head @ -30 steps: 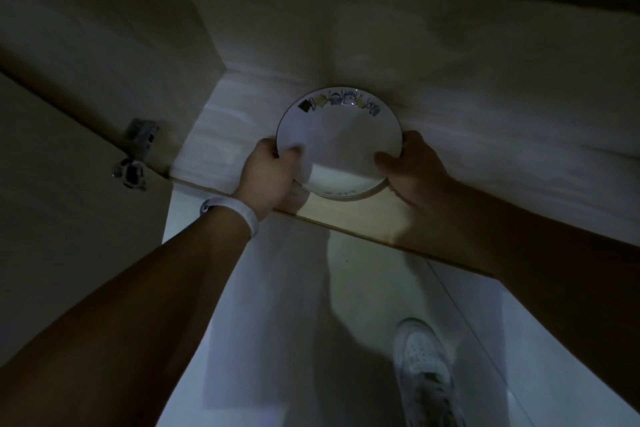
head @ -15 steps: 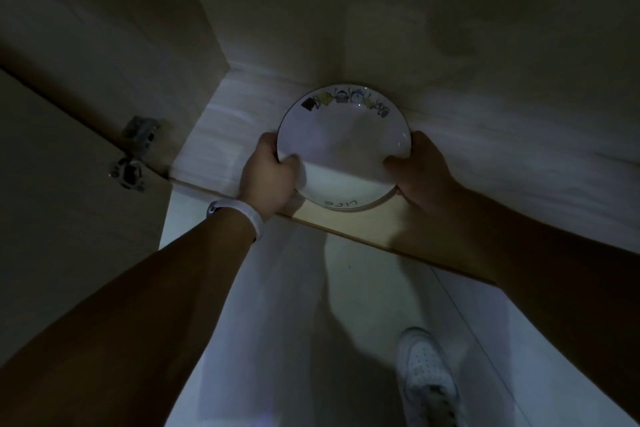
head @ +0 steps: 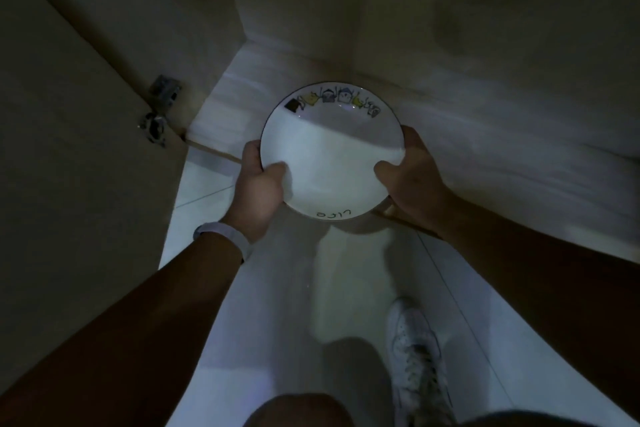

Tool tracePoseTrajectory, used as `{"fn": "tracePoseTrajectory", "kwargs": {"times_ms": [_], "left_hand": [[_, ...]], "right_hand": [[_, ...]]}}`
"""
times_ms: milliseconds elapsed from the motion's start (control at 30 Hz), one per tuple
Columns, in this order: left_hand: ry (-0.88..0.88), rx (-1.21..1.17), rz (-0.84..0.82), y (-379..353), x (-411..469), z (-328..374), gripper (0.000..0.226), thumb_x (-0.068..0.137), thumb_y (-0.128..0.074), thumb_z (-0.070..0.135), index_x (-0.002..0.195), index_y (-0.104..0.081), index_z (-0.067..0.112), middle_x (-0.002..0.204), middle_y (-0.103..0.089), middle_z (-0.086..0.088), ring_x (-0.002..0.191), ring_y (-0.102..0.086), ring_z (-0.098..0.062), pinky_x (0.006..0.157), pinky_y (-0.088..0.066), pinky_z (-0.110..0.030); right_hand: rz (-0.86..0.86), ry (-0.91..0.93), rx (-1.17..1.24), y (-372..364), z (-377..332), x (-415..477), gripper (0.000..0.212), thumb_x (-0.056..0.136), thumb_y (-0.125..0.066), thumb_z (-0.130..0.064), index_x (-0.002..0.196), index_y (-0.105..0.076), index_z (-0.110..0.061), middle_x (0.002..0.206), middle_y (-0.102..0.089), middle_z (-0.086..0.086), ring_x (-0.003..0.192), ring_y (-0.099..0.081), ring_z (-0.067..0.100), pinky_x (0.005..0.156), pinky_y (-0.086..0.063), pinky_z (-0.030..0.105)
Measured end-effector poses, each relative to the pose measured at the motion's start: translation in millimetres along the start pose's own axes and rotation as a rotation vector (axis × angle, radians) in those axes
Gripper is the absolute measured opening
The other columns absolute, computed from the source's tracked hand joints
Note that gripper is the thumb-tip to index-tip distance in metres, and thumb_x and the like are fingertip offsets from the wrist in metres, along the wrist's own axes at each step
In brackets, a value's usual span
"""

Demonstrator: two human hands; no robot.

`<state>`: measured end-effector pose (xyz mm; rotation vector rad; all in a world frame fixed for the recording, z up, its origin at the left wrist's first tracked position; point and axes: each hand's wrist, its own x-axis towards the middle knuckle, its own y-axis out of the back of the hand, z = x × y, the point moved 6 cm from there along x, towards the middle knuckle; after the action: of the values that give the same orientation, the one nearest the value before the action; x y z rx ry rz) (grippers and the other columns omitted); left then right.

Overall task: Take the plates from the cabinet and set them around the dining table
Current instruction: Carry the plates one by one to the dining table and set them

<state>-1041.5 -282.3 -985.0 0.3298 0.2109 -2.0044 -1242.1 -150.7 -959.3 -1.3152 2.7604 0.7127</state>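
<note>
A white plate (head: 329,152) with a dark rim and small coloured drawings along its far edge is held level over the front edge of the cabinet shelf (head: 485,135). My left hand (head: 258,191) grips its left rim, thumb on top. On the opposite rim, my right hand (head: 412,177) holds it the same way. About half of the plate juts out past the shelf edge, over the floor. Whether more plates lie under it cannot be seen.
The open cabinet door (head: 76,156) stands at the left, with a metal hinge (head: 159,107) at its inner edge. Below is a pale tiled floor (head: 277,322) and my white shoe (head: 415,354). The scene is dim.
Both hands have drawn the plate toward me, from resting on the shelf to hanging partly past its front edge. The grip is unchanged.
</note>
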Motion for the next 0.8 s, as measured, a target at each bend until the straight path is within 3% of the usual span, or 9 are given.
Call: {"fn": "tracePoseTrajectory", "kwargs": {"times_ms": [67, 167, 267, 333, 433, 567, 633, 700, 800], "left_hand": [[0.022, 0.016, 0.023, 12, -21, 11, 0.04, 0.084, -0.053, 0.015, 0.122, -0.046, 0.027, 0.113, -0.06, 0.005, 0.103, -0.058, -0.019, 0.081, -0.054, -0.038], [0.047, 0.025, 0.055, 29, -58, 25, 0.044, 0.082, -0.052, 0.016, 0.125, -0.046, 0.025, 0.114, -0.061, 0.005, 0.103, -0.059, -0.019, 0.077, -0.053, -0.032], [0.105, -0.003, 0.11, 47, -102, 39, 0.042, 0.082, -0.053, 0.01, 0.123, -0.049, 0.021, 0.109, -0.062, -0.001, 0.094, -0.06, -0.021, 0.062, -0.052, -0.027], [0.13, 0.011, 0.115, 57, -133, 53, 0.045, 0.077, -0.054, 0.01, 0.121, -0.051, 0.016, 0.105, -0.063, -0.004, 0.089, -0.06, -0.021, 0.056, -0.05, -0.023], [0.165, -0.01, 0.152, 71, -180, 80, 0.048, 0.075, -0.054, 0.01, 0.123, -0.052, 0.012, 0.1, -0.064, -0.001, 0.087, -0.059, -0.02, 0.058, -0.049, -0.023], [0.147, 0.005, 0.135, 82, -234, 130, 0.049, 0.084, -0.054, 0.011, 0.132, -0.052, 0.02, 0.12, -0.065, -0.004, 0.106, -0.063, -0.023, 0.078, -0.055, -0.036], [0.162, 0.026, 0.136, 85, -261, 162, 0.046, 0.089, -0.052, 0.008, 0.133, -0.052, 0.021, 0.124, -0.064, -0.004, 0.112, -0.061, -0.023, 0.088, -0.055, -0.041], [0.177, 0.04, 0.129, 86, -292, 201, 0.043, 0.091, -0.05, 0.006, 0.13, -0.054, 0.023, 0.122, -0.065, -0.003, 0.111, -0.062, -0.024, 0.089, -0.055, -0.045], [0.168, 0.065, 0.109, 86, -347, 271, 0.036, 0.094, -0.05, 0.005, 0.121, -0.058, 0.027, 0.113, -0.067, 0.003, 0.102, -0.064, -0.016, 0.08, -0.058, -0.036]], "right_hand": [[-0.046, -0.045, 0.006, -5, -14, -17, 0.056, 0.077, -0.059, -0.001, 0.129, -0.046, -0.017, 0.105, -0.06, -0.006, 0.094, -0.059, 0.008, 0.074, -0.054, 0.019], [-0.076, -0.099, -0.037, -7, -39, -47, 0.058, 0.074, -0.061, -0.007, 0.129, -0.046, -0.016, 0.107, -0.058, -0.006, 0.099, -0.058, 0.015, 0.078, -0.054, 0.029], [-0.118, -0.128, -0.105, -4, -69, -82, 0.07, 0.065, -0.057, -0.023, 0.133, -0.043, -0.015, 0.113, -0.055, -0.004, 0.1, -0.054, 0.015, 0.076, -0.047, 0.028], [-0.164, -0.112, -0.083, -2, -90, -107, 0.071, 0.065, -0.056, -0.023, 0.134, -0.042, -0.016, 0.114, -0.055, -0.006, 0.097, -0.054, 0.011, 0.073, -0.046, 0.019], [-0.177, -0.139, -0.021, 7, -120, -145, 0.061, 0.075, -0.061, -0.007, 0.133, -0.044, -0.014, 0.106, -0.055, -0.012, 0.089, -0.055, -0.001, 0.066, -0.044, 0.003], [-0.161, -0.196, 0.019, 26, -166, -192, 0.056, 0.076, -0.058, 0.0, 0.124, -0.047, -0.028, 0.11, -0.059, -0.01, 0.099, -0.058, 0.006, 0.082, -0.053, 0.024], [-0.145, -0.216, 0.032, 42, -195, -217, 0.053, 0.077, -0.058, 0.0, 0.117, -0.046, -0.033, 0.104, -0.058, -0.017, 0.095, -0.058, 0.001, 0.078, -0.053, 0.021], [-0.127, -0.231, 0.019, 63, -231, -244, 0.052, 0.078, -0.057, 0.0, 0.116, -0.045, -0.034, 0.101, -0.056, -0.019, 0.093, -0.057, -0.001, 0.076, -0.05, 0.018], [-0.103, -0.262, -0.003, 100, -291, -293, 0.056, 0.076, -0.059, -0.002, 0.124, -0.048, -0.028, 0.11, -0.058, -0.01, 0.102, -0.057, 0.011, 0.086, -0.052, 0.032]]}}
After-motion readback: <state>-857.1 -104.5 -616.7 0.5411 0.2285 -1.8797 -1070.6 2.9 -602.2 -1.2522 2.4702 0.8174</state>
